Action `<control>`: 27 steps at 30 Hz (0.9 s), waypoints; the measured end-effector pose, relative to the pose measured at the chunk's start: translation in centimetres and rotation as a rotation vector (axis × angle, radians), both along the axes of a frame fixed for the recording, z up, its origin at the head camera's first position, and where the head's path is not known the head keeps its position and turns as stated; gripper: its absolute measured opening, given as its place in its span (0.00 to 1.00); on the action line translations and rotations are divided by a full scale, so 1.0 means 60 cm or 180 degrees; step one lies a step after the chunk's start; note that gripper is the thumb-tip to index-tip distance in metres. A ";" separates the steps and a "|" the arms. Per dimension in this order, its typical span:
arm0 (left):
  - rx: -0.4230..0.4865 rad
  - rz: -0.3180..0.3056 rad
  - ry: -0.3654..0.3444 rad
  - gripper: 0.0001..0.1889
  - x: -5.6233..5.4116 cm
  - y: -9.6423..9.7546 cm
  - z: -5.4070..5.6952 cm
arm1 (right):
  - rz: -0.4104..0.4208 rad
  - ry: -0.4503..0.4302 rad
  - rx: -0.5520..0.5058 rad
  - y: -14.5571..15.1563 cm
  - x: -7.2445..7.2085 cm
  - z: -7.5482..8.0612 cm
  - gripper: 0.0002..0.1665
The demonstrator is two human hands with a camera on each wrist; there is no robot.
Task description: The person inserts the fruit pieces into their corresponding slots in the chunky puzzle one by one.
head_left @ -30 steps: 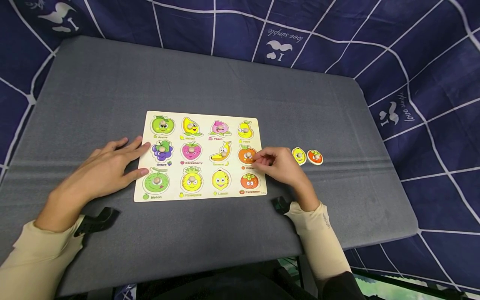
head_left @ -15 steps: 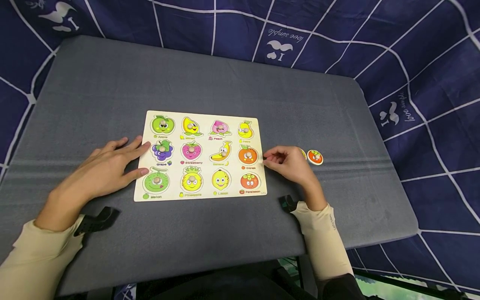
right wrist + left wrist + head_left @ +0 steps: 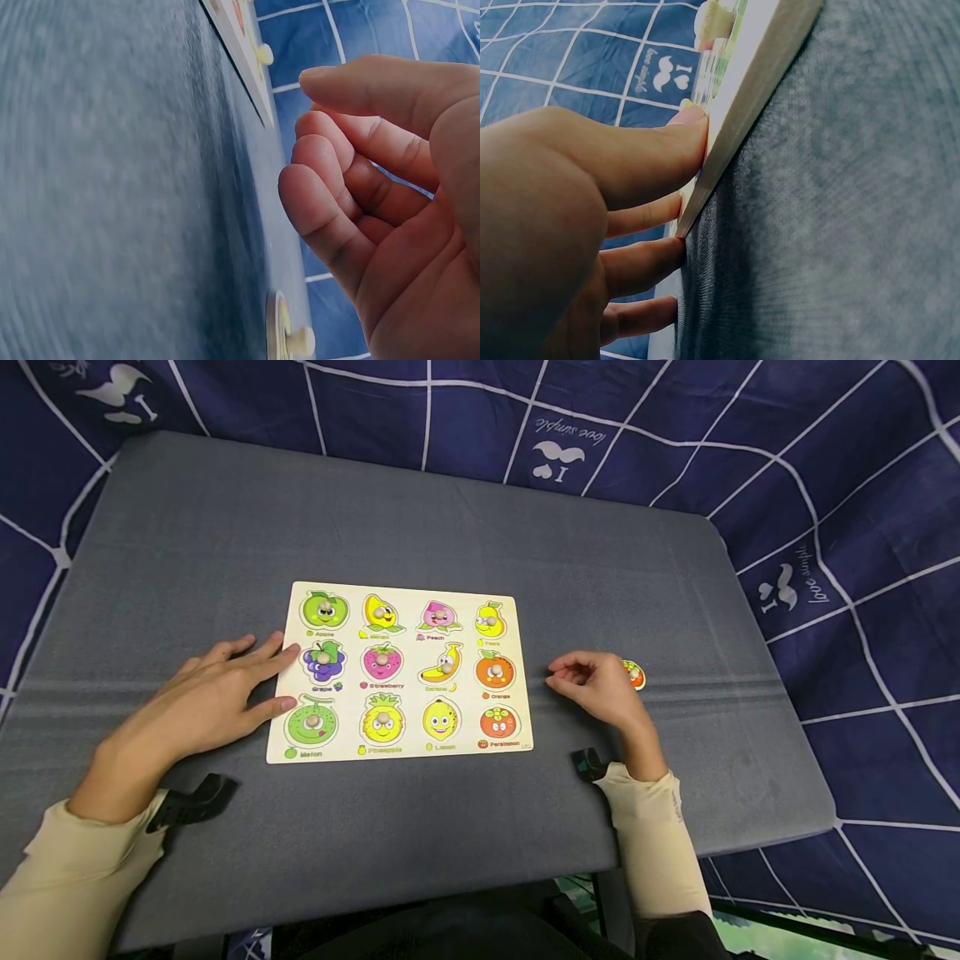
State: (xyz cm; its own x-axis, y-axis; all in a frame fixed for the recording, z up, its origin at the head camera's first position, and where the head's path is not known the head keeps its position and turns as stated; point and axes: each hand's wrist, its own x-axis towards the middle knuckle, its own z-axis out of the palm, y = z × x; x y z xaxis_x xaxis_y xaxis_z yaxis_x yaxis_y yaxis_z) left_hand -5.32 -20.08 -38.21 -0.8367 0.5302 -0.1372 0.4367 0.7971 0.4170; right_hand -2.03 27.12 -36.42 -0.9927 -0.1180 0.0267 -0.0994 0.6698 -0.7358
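A pale wooden fruit puzzle board [image 3: 409, 681] lies on the grey table. Most of its fruits, such as the orange piece [image 3: 495, 671], carry a round knob; the lemon picture [image 3: 441, 720] and persimmon picture [image 3: 498, 723] show none. My left hand [image 3: 217, 693] rests with spread fingers at the board's left edge, its thumb [image 3: 660, 154] against the edge in the left wrist view. Right of the board, my right hand [image 3: 592, 685] is over the cloth, fingers loosely curled and holding nothing. It partly covers a loose persimmon piece [image 3: 634, 674]; the lemon piece beside it is hidden.
Grey cloth [image 3: 420, 827] covers the table, with its front edge near the person. Dark blue curtains [image 3: 480, 410] with white lines hang around the back and sides. In the right wrist view a knobbed piece [image 3: 279, 330] lies low in the frame.
My right hand has let go of the orange piece's knob and moved right, off the board, covering the loose lemon piece. My left hand has stayed in place.
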 end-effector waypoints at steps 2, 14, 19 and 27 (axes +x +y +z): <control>0.0004 0.0001 0.0006 0.38 0.000 0.000 0.000 | -0.0053 0.0003 0.0024 0.003 0.000 0.002 0.06; -0.0004 -0.0004 0.0004 0.38 0.000 0.000 0.000 | -0.0161 0.0128 0.0084 0.022 0.010 0.019 0.06; -0.0002 -0.0007 -0.0004 0.38 0.000 0.000 0.001 | -0.0244 0.0176 0.0131 0.054 0.005 -0.004 0.07; 0.0020 0.0002 0.0017 0.38 0.000 0.000 0.001 | -0.0367 0.0147 0.0105 0.069 0.008 0.001 0.08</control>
State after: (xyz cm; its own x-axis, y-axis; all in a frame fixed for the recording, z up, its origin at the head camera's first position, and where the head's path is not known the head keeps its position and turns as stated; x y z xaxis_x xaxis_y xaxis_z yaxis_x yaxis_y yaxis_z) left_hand -5.33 -20.07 -38.17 -0.8378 0.5304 -0.1294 0.4383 0.7948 0.4198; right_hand -1.53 31.23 -36.38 -0.9975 -0.0048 0.0706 -0.0536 0.7024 -0.7097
